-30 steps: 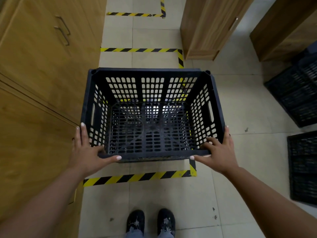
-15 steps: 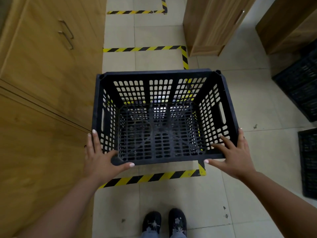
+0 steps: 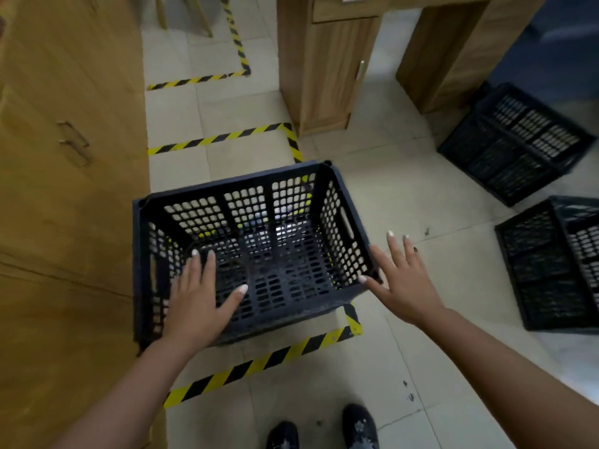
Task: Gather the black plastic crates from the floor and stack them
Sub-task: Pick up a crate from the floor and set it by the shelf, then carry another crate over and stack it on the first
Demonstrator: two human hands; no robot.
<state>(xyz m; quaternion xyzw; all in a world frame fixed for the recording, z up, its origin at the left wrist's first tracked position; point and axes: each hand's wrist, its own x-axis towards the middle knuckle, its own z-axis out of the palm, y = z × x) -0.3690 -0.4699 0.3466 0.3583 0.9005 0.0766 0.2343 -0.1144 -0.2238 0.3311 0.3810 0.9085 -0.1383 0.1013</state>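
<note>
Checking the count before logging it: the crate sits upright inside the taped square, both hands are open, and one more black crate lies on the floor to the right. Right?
Not quite: the head view shows two more crates on the right, a far crate and a near crate. The rest holds: the crate sits upright in the tape, left hand and right hand open.

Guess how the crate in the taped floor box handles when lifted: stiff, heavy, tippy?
The crate is probably stiff: moulded walls with thick corner posts and a solid rim. Likely light for its size, since the walls and base are mostly holes and nothing lies inside. Unlikely to tip or roll, being wide and flat-bottomed. The slot in its right wall should give a sure grip.
</note>
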